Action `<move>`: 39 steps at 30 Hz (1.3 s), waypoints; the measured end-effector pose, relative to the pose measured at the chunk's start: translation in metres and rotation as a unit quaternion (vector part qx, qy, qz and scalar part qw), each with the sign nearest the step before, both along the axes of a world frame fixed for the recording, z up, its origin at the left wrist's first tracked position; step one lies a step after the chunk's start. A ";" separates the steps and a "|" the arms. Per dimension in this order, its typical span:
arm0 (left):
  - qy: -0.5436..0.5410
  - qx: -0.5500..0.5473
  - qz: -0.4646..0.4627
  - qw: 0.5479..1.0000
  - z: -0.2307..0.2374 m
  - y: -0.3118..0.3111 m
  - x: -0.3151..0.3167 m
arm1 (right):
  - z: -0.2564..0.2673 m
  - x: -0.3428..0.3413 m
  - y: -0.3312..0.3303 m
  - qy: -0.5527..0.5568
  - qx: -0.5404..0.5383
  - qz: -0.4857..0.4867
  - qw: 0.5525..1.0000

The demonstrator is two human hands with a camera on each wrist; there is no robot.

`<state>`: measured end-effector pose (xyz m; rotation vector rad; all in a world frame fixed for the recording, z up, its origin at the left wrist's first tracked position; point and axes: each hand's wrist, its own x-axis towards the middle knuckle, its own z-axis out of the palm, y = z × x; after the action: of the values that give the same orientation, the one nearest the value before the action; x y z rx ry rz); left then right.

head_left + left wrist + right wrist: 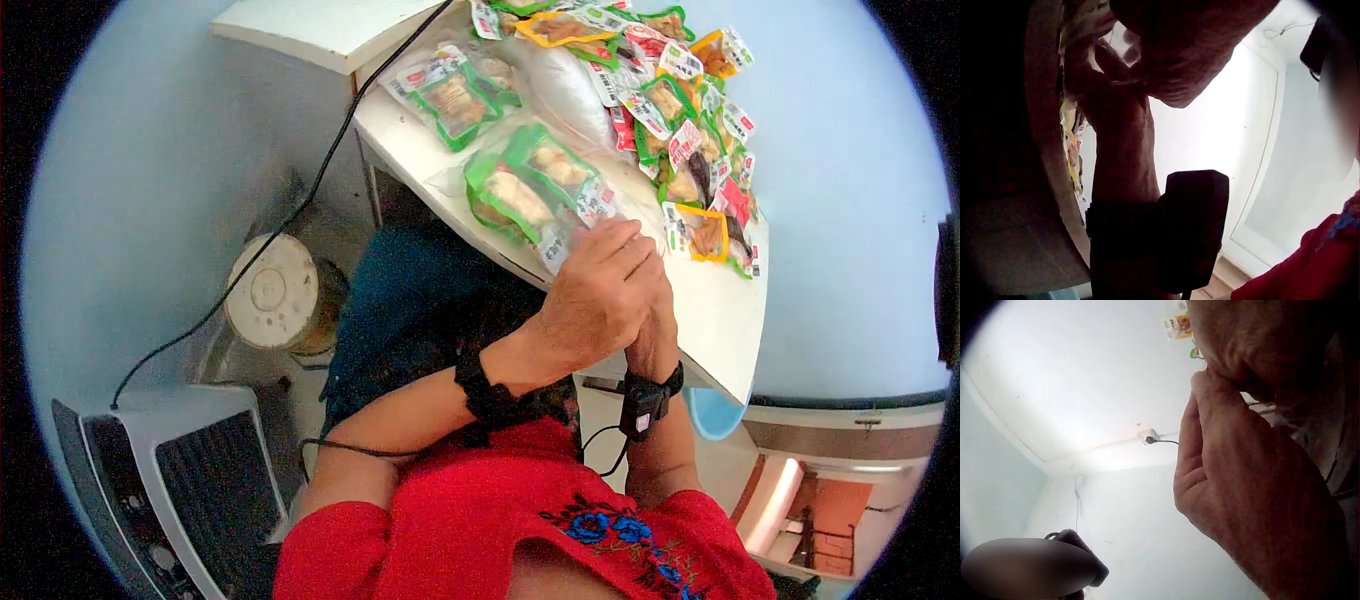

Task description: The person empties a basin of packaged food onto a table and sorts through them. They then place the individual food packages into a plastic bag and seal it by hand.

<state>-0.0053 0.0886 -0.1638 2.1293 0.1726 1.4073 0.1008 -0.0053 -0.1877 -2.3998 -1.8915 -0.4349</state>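
Red shirt (440,540) sits closest to my head view. Left hand (590,295) and right hand (655,325) together, both pinching the near end of a clear bag (537,195), probably to control its opening. Bag, green-edged packets inside, lies along the worktop's (735,325) near edge, likely for support. Loose packets (690,150) piled beyond, presumably within reach.

Pale blue walls (845,230) stand beside a white table (738,325), a plugged socket (1145,435) near the bright white ceiling (1079,387).
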 end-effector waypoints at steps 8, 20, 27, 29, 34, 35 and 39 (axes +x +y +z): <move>-0.022 -0.014 0.011 1.000 0.004 0.002 0.011 | 0.018 -0.004 -0.011 0.338 0.078 -0.047 0.937; -0.026 -0.005 0.006 1.000 0.024 0.015 0.024 | 0.017 0.012 0.004 0.339 0.156 -0.065 0.925; -0.062 -0.016 0.000 0.998 0.014 0.013 0.011 | 0.046 0.015 0.018 0.650 0.141 -0.011 0.747; -0.073 -0.017 -0.013 0.997 0.014 0.015 0.014 | 0.049 0.012 0.022 0.798 0.168 -0.034 0.578; -0.040 -0.031 0.013 0.999 0.010 0.012 0.002 | 0.068 0.002 -0.005 0.810 0.257 -0.097 0.519; -0.036 -0.033 0.022 0.999 0.010 0.012 0.003 | 0.072 0.009 -0.016 0.792 0.279 -0.101 0.534; -0.035 -0.047 0.021 0.998 0.011 0.013 0.004 | 0.088 0.054 -0.067 0.721 0.358 -0.110 0.583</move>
<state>-0.0013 0.1016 -0.1528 2.0092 0.2535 1.4667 0.1548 -0.0727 -0.0995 -1.3538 -0.4461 0.5656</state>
